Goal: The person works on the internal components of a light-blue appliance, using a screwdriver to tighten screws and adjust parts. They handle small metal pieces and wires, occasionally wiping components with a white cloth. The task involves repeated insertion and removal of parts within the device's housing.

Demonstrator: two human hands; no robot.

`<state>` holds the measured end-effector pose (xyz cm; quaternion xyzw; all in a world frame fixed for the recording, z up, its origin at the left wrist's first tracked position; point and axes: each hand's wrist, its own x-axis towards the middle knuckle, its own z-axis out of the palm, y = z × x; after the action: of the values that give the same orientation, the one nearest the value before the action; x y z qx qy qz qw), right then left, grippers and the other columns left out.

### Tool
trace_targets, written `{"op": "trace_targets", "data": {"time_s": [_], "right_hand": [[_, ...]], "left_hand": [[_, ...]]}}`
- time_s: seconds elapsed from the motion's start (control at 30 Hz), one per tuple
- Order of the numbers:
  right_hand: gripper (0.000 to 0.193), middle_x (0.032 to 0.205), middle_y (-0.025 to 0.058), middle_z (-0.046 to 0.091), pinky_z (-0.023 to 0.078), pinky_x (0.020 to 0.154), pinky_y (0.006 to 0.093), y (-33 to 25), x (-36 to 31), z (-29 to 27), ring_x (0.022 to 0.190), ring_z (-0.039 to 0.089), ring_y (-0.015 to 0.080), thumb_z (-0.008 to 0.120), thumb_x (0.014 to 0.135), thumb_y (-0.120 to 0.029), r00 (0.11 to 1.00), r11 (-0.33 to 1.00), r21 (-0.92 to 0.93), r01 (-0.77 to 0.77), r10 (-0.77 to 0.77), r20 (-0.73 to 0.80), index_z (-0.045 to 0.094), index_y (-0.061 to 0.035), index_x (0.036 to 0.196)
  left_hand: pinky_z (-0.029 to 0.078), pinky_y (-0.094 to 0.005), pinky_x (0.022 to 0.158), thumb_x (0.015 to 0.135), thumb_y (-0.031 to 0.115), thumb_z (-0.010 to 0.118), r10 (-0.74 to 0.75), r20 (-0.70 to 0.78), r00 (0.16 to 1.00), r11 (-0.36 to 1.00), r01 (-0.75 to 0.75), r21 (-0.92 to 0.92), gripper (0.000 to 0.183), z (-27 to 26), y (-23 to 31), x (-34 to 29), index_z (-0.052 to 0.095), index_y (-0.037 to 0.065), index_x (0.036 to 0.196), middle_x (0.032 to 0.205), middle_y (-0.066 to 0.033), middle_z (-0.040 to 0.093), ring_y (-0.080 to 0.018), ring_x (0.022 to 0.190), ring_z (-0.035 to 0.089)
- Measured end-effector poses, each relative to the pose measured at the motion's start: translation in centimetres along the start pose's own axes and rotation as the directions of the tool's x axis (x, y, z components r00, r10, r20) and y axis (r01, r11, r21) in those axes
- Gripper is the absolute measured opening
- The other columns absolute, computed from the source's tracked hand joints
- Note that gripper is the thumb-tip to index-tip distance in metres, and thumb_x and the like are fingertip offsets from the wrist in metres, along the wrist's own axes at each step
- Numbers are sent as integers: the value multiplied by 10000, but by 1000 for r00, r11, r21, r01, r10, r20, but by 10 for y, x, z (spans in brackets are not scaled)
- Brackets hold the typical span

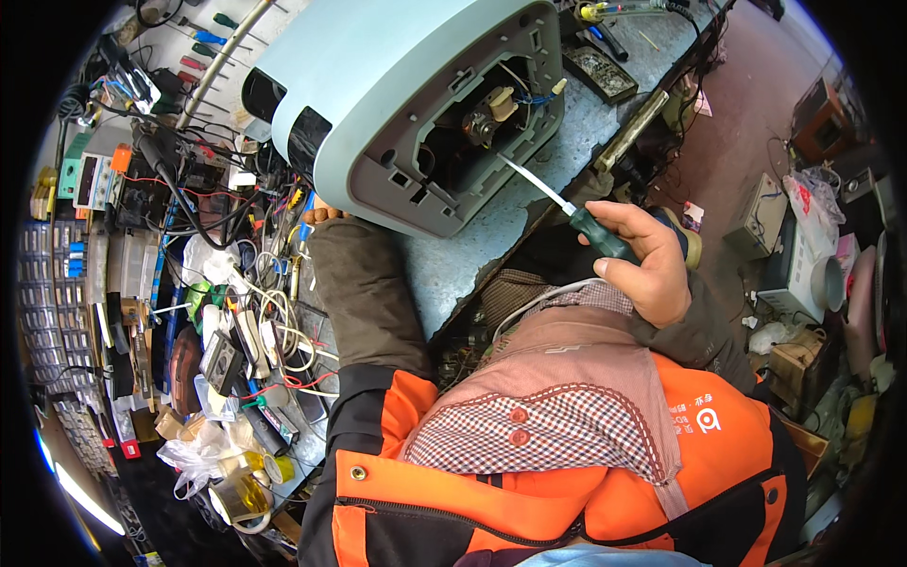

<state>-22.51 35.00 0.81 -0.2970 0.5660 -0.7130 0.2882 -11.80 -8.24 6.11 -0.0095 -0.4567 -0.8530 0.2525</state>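
Observation:
A pale blue appliance housing [368, 76] lies tilted on the metal-topped bench, its grey underside [383, 175] turned toward me. Through the opening in that face show a motor-like part [484, 123], a cream plastic piece [501, 102] and some wires ending in a white connector [558, 87]. In my right hand [647, 265] is a screwdriver [600, 234] with a dark green handle, fingers closed round it. Its bright shaft slants up to the lower rim of the opening. At the housing's left edge only the curled fingers of my left hand [326, 214] show, against it; the rest is hidden.
Cables, tools and a plastic bag [200, 458] clutter the left side. Small-parts drawers [52, 302] stand at far left, and several screwdrivers [203, 49] lie behind. A metal tray [605, 76] sits right of the housing. Boxes and a white appliance [794, 283] stand at right.

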Motion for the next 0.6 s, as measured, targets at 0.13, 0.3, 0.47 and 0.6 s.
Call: {"op": "trace_targets", "data": {"time_s": [0.13,0.3,0.47,0.6], "right_hand": [[659,1390,151,685,489,1106,343,1,-4,-3,1257,669,217,652,877,76,1000,1000,1,6,-6,-11,557,70,1529],[668,1386,156,690,494,1100,348,-4,-4,-2,1249,676,225,656,863,61,999,999,-16,33,-33,-21,562,66,1525],[679,1362,169,707,495,1119,361,-10,-4,-3,1253,691,241,641,847,54,998,999,-37,22,-24,-57,561,75,1521],[695,1364,173,711,492,1134,365,-9,0,-5,1271,692,252,629,834,59,994,996,-14,92,-93,-62,557,82,1525]], "left_hand": [[615,-441,1021,1142,377,563,-8,31,999,1000,9,-25,456,-2,0,5,715,-6,1337,1281,-159,787,-298,1113,773],[617,-440,1017,1140,372,567,-22,68,997,998,26,-54,451,-6,-2,17,718,-7,1332,1278,-159,788,-298,1107,775],[620,-439,1012,1139,368,571,-30,103,994,996,39,-83,446,-10,-5,25,721,-8,1327,1275,-159,789,-298,1101,777],[622,-438,1009,1137,364,575,-31,132,991,994,44,-98,442,-16,-3,31,723,-9,1323,1272,-159,790,-299,1097,779]]}}
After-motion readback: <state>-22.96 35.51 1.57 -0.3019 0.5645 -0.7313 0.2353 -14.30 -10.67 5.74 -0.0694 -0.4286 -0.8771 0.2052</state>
